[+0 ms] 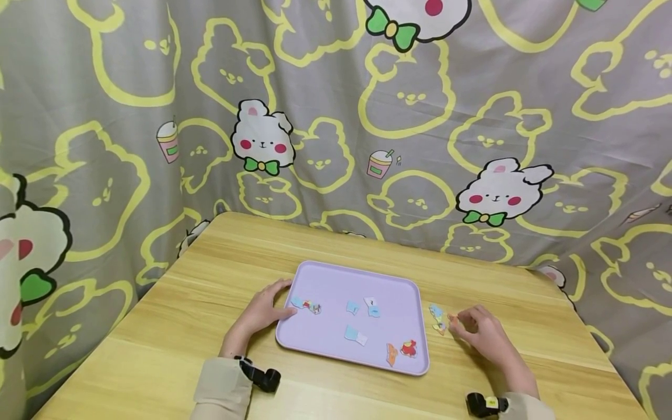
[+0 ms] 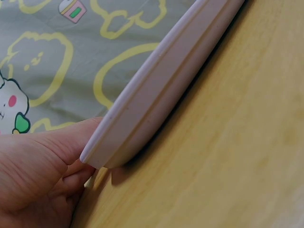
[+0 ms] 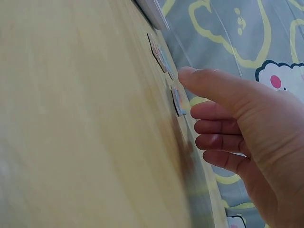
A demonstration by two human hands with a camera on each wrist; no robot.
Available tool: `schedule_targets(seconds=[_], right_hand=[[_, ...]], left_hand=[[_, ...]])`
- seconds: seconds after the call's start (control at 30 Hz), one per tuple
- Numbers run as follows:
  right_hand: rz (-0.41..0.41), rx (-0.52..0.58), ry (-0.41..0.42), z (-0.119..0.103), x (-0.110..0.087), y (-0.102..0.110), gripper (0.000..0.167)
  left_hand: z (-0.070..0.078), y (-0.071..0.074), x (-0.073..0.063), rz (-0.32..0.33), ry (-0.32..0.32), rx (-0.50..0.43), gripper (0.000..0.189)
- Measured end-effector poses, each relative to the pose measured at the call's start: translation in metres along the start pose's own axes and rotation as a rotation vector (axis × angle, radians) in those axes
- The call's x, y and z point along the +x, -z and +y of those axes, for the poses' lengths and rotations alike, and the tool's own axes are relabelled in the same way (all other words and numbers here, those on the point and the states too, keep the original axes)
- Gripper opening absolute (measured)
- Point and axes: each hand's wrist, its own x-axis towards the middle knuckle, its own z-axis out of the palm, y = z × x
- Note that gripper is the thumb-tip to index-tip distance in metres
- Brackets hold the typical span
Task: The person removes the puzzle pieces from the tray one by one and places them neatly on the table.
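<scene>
My left hand (image 1: 265,310) holds the left rim of a lavender tray (image 1: 362,273), its thumb over the edge. In the left wrist view, the hand (image 2: 38,166) is at the tray's corner (image 2: 142,99), its other fingers partly hidden. My right hand (image 1: 485,333) hovers right of the tray, fingers loosely bent, fingertips close to an orange puzzle piece (image 1: 452,319). Left of that lie joined blue and yellow-green pieces (image 1: 437,318). In the right wrist view, the thumb and fingers hold nothing visible; one piece (image 3: 177,99) lies flat on the table just past them.
Inside the tray are a joined strip of pieces (image 1: 307,304), light-blue and white pieces (image 1: 372,308), another blue-white pair (image 1: 355,335), an orange piece (image 1: 391,354) and a red one (image 1: 409,348). A patterned curtain (image 1: 325,87) hangs around the wooden table (image 1: 236,251).
</scene>
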Motion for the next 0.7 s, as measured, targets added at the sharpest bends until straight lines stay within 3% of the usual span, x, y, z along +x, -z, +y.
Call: schedule_targets(seconds=[0.23, 0.7], right_hand=[[0.049, 0.017, 0.044, -0.007, 0.000, -0.001, 0.025], [0.060, 0.064, 0.118, -0.040, -0.006, -0.009, 0.028]], left_hand=[[0.000, 0.001, 0.001, -0.002, -0.001, 0.004, 0.070], [0.000, 0.001, 0.001, -0.009, 0.008, 0.005, 0.070]])
